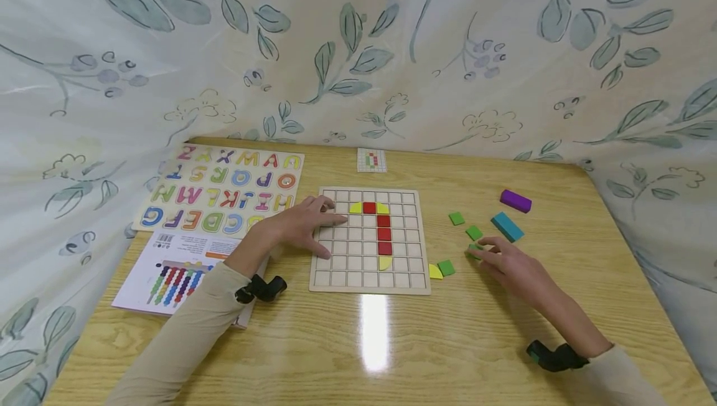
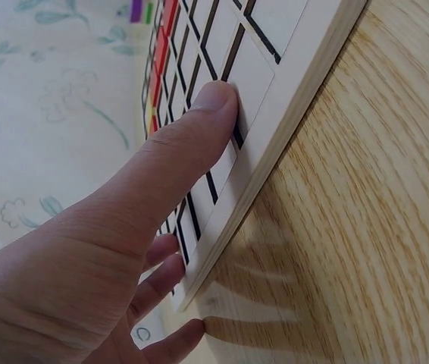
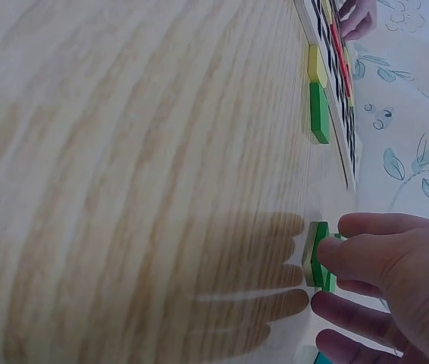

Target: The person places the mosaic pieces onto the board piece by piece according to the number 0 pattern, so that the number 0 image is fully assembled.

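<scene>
My left hand [image 1: 305, 224] rests at the left edge of a white grid board [image 1: 336, 281], fingers spread. In the left wrist view its thumb [image 2: 214, 98] lies on the squares. Red squares [image 1: 383, 234] and yellow rounded pieces [image 1: 385, 263] form a hooked line on the board. To the board's right, my right hand [image 1: 512, 266] pinches a green square tile [image 3: 319, 254] at the table top, partly hidden by the thumb. Two more green tiles [image 1: 457, 218] lie just beyond. Another green tile [image 1: 445, 268] touches a yellow piece [image 1: 435, 271] beside the board.
A teal block [image 1: 507, 226] and a purple block [image 1: 516, 201] lie beyond the right hand. A small pattern card [image 1: 372, 160] sits behind the board. On the left are an alphabet board [image 1: 224, 175] and a box with a bead picture [image 1: 168, 275]. A patterned curtain [image 1: 358, 51] borders the table.
</scene>
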Tool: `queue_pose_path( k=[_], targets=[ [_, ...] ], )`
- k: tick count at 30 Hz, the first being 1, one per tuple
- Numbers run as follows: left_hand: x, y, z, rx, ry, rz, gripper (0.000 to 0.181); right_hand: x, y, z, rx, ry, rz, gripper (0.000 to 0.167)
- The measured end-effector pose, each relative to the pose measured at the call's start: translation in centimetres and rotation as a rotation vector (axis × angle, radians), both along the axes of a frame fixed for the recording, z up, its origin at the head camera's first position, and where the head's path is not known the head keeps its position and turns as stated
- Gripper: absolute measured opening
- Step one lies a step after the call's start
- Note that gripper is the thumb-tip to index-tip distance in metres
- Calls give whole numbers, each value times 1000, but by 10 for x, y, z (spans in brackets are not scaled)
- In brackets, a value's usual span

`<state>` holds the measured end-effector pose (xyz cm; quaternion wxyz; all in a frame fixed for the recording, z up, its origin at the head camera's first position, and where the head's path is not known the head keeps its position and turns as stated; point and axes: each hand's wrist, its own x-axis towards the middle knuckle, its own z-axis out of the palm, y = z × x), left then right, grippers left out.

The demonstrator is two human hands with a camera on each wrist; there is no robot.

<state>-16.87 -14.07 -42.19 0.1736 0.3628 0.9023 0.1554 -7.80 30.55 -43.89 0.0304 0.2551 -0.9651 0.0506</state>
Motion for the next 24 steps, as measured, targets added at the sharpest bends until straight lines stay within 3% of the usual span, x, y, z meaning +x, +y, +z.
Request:
queue_pose_path(
  k=[24],
  targets=[
    [1,1,-1,-5,5,7,80,-1,-4,-3,1,24,29,38]
  ],
)
